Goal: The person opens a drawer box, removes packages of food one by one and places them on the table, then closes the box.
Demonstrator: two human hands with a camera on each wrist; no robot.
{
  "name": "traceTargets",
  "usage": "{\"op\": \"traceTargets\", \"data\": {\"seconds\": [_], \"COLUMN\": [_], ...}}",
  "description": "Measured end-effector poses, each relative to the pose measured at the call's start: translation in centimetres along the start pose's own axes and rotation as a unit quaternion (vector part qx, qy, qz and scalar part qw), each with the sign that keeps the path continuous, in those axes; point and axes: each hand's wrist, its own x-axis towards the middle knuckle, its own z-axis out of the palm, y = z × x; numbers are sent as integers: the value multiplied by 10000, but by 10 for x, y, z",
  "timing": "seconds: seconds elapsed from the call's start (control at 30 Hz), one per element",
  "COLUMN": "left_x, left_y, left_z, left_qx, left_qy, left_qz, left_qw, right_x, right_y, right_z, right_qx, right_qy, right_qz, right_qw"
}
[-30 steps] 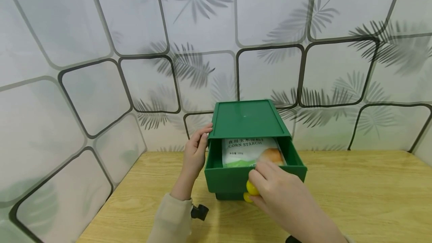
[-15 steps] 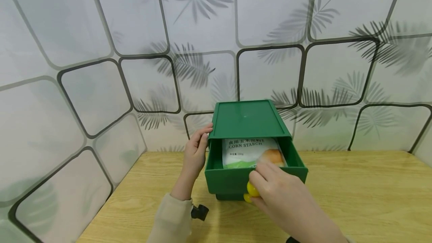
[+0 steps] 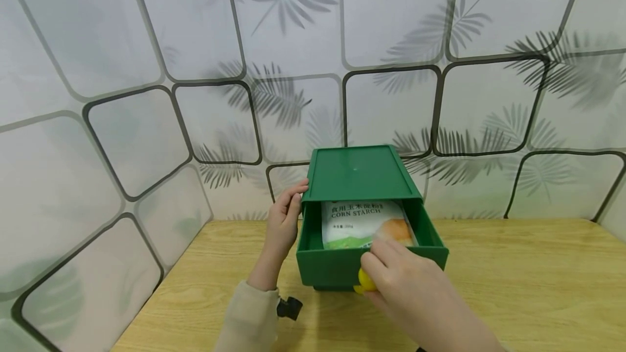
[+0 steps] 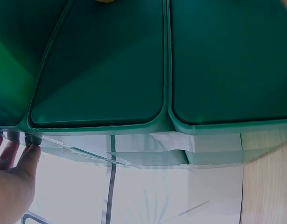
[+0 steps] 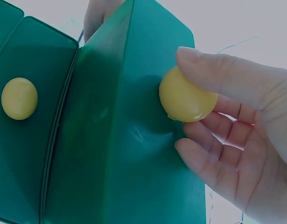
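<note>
A green drawer box (image 3: 361, 173) stands on the table with its top drawer (image 3: 327, 266) pulled partway out. Inside that drawer lies a white bag of corn starch (image 3: 349, 227), its back end hidden under the box top. My right hand (image 3: 415, 292) pinches the round yellow knob (image 5: 187, 95) on the drawer front between thumb and fingers. A second yellow knob (image 5: 19, 99) sits on the drawer below. My left hand (image 3: 283, 219) rests against the left side of the box near its top edge, fingers extended.
The box stands on a light wooden table (image 3: 528, 281), close to a patterned wall covering (image 3: 391, 107) behind it. A black strap piece (image 3: 289, 307) shows at the left sleeve (image 3: 249, 314).
The top drawer has slid a little farther out toward me, with the right hand on its knob. More of the corn starch bag shows. My left hand has stayed in place.
</note>
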Motion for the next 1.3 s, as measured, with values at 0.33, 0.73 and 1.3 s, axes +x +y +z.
{"op": "traceTargets", "data": {"seconds": [0.33, 0.73, 1.3], "left_x": [0, 1, 3], "left_y": [-1, -1, 0], "left_z": [0, 0, 1], "left_qx": [0, -27, 41], "left_qy": [15, 13, 29], "left_qz": [-28, -10, -13], "left_qw": [10000, 10000, 10000], "right_x": [0, 1, 1], "right_y": [0, -1, -3], "right_z": [-2, -3, -8], "right_qx": [28, -18, -43], "right_qy": [-55, -82, -277], "right_qz": [-51, -52, 197], "right_qw": [10000, 10000, 9994]}}
